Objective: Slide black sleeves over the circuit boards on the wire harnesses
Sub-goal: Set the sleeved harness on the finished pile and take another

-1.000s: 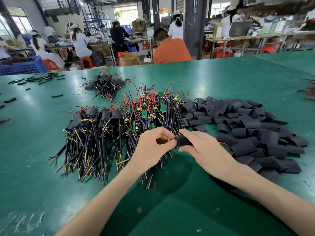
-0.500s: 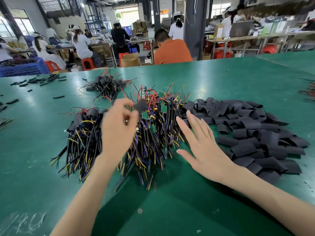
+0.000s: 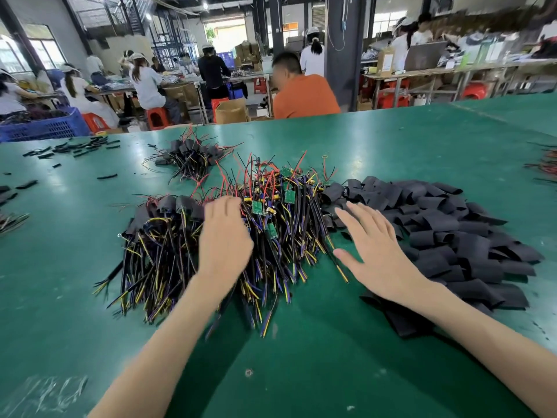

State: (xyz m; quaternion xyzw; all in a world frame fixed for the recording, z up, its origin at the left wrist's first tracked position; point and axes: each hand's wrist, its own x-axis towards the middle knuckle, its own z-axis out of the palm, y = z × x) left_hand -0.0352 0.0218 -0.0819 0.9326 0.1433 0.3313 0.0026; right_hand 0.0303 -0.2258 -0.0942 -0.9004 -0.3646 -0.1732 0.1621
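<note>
Fingers (image 3: 355, 220) of the right hand (image 3: 376, 248) are straight and loosely spread, holding nothing, at the nine o'clock edge of the sleeves (image 3: 452, 230), probably to pick one. The left hand (image 3: 224, 242) reaches, blurred, into the harnesses (image 3: 289, 236) at its twelve o'clock, where bare boards (image 3: 258, 207) lie; whether it pinches anything I cannot tell. The sleeved pile (image 3: 168, 206) at its ten o'clock looks set apart as finished.

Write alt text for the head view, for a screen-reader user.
A person's left hand reaches into a pile of wire harnesses with bare green circuit boards on a green table, while the open right hand is spread at the edge of a heap of black sleeves. Already sleeved harnesses lie to the left.
</note>
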